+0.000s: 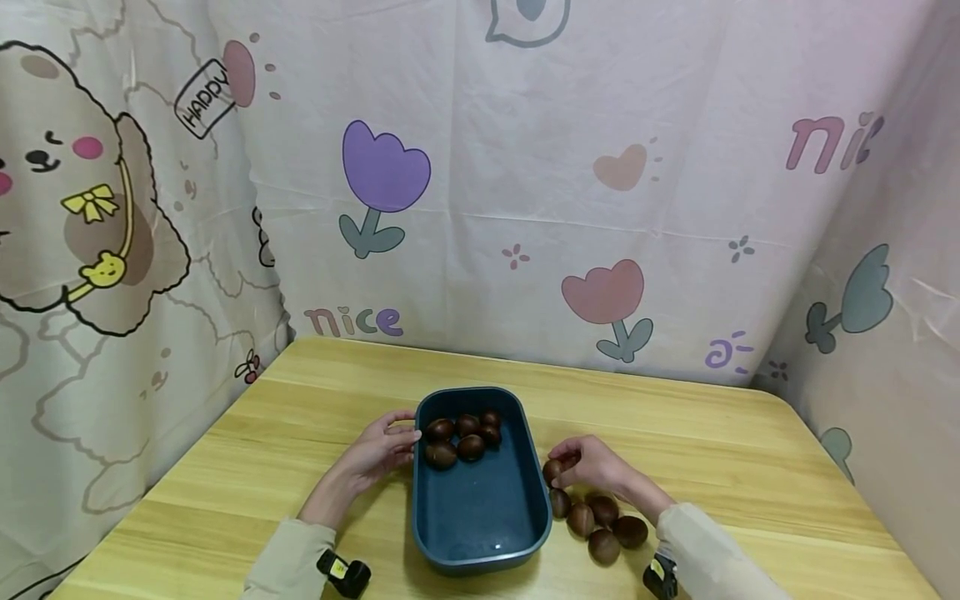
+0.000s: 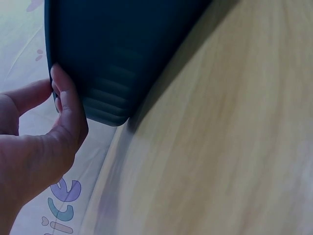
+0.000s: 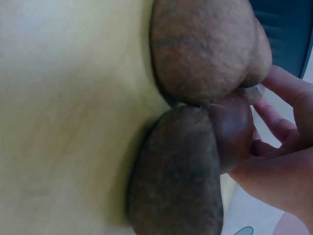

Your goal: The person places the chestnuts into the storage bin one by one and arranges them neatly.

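Observation:
A dark blue rectangular box [image 1: 483,512] stands on the table, several glossy brown chestnuts [image 1: 470,447] gathered at its far end. At the box's left side, my left hand [image 1: 378,450] pinches the rim between thumb and fingers. The left wrist view shows those fingertips [image 2: 59,78] against the ribbed outer wall. Just right of the box, my right hand [image 1: 592,462] holds one chestnut [image 1: 552,472] between thumb and fingers. Below that hand lies a loose group of several more chestnuts [image 1: 581,518] on the table. In the right wrist view, nearby chestnuts [image 3: 203,49] partly hide the fingers.
The wooden table [image 1: 315,400] reaches back to a printed cloth [image 1: 495,167] with tulips and lettering, which also hangs along both sides. Black wrist cameras [image 1: 343,573] are strapped over both light sleeves. A dark cord [image 1: 52,575] runs at the lower left.

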`<state>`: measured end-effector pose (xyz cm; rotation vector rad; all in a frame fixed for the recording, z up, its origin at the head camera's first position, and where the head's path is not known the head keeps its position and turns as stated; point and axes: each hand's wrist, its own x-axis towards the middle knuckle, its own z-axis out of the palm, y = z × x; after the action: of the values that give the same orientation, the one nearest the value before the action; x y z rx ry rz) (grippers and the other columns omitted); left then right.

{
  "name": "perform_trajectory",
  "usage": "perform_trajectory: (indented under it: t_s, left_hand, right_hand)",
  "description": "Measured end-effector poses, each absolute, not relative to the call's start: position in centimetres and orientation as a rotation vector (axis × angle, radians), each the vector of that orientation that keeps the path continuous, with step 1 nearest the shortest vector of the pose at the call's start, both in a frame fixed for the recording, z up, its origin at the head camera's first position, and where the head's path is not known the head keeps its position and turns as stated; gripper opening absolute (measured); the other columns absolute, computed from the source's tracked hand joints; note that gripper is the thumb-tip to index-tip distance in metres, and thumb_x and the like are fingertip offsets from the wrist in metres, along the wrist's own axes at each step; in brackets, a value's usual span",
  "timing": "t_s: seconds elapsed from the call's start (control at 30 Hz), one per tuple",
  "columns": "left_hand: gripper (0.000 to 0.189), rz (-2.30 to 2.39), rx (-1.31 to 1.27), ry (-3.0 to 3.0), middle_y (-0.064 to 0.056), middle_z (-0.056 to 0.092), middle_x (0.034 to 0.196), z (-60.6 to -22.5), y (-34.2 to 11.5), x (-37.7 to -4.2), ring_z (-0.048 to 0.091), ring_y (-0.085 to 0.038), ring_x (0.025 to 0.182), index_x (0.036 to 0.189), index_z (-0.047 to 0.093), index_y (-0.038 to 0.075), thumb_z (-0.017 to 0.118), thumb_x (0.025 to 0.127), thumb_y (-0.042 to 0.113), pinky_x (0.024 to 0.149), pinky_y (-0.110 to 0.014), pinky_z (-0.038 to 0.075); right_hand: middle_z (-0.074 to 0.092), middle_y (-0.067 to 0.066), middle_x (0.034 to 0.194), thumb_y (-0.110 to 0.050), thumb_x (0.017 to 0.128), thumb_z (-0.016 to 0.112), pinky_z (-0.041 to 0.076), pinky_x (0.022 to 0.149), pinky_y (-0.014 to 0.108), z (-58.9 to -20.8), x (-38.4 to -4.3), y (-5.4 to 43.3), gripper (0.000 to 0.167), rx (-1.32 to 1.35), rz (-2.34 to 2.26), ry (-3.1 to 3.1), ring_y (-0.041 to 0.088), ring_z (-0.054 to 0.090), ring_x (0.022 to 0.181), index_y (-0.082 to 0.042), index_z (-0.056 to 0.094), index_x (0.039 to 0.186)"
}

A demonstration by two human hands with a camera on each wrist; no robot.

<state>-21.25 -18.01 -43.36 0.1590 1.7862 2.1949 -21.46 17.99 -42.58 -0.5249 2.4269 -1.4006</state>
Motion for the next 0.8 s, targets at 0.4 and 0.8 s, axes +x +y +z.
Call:
perform_trajectory:
  t_s: [0.4,0.8]
  left_hand:
    - [0.044,2.193,0.149,1.796,-0.006,0.059,0.093,-43.26,-18.23,-21.17,0.06,-0.011,0.074,0.133,0.029,-0.008,0.052,0.097,0.002,0.07,-0.024,0.051]
    - [0.043,2.194,0.158,1.791,-0.006,0.059,0.093,-43.25,-18.04,-21.13,0.06,-0.01,0.074,0.132,0.029,-0.008,0.052,0.097,0.001,0.069,-0.023,0.051]
  right_hand:
    - [0.064,0.004,0.083,0.002,0.069,0.082,0.049,0.069,0.03,-42.88,-21.69,17.58,0.035,-0.581,-1.28,2.558,0.016,0.056,0.074,0.006,0.066,0.1]
    - [0.065,0.002,0.083,-0.01,0.071,0.079,0.048,0.069,0.032,-42.03,-22.0,17.51,0.028,-0.498,-1.185,2.643,0.015,0.055,0.075,0.001,0.069,0.095]
